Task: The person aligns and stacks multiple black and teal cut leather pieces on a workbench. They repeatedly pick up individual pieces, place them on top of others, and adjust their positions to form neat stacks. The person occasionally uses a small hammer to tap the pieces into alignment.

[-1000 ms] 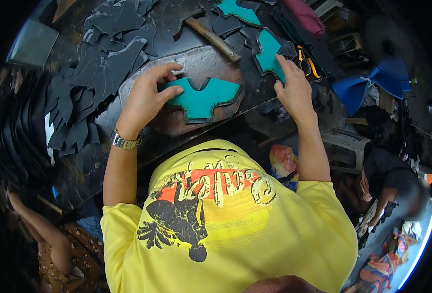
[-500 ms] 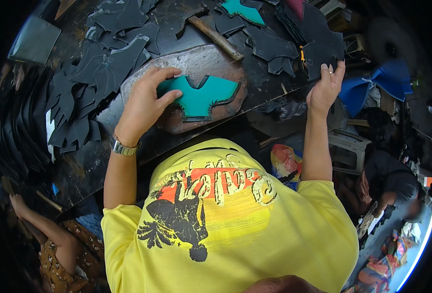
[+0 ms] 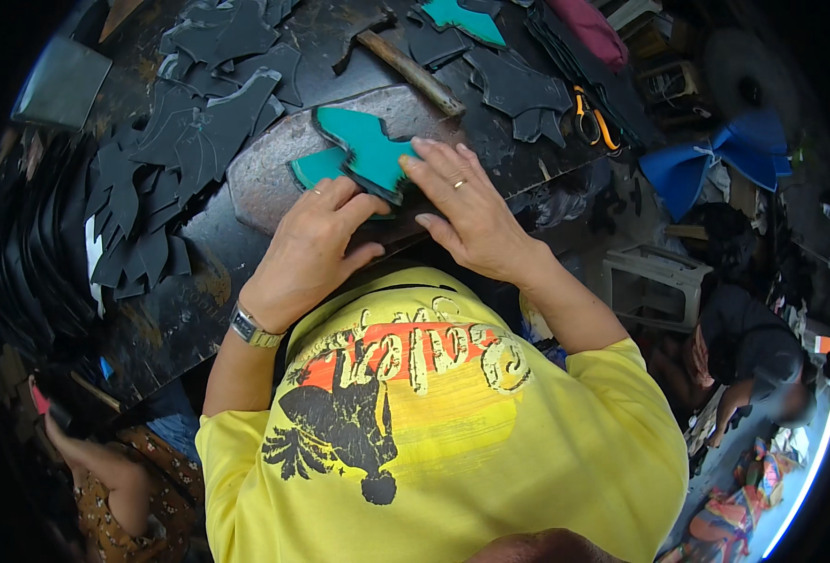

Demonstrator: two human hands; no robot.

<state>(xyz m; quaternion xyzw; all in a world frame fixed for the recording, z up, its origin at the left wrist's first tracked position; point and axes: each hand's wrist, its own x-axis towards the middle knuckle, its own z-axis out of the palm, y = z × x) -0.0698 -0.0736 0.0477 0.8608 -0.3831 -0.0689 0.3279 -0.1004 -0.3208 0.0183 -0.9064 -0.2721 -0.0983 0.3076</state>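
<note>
I see right hand [image 3: 471,208], fingertips on right end of upper teal piece [image 3: 370,145]; left hand [image 3: 307,244], half-curled, at its lower edge. Whether either pinches, I cannot tell. Piece overlaps second teal piece [image 3: 315,169] on stone slab [image 3: 260,183], by table's [image 3: 218,281] near edge. Hammer [image 3: 410,73] beyond; orange-handled tool [image 3: 602,131] near right corner.

- The upper teal cutout [image 3: 366,143] hides much of the lower teal cutout [image 3: 316,166], near the desk's [image 3: 166,328] front edge; the left hand [image 3: 314,239] covers more.
- Fingers of the right hand [image 3: 469,211] mask the upper one's right end.
- Marks on the black cutouts [image 3: 199,136], desk's left side: too small to read.
- Beyond its right edge, a co-worker's head [image 3: 794,403] is blurred.
</note>
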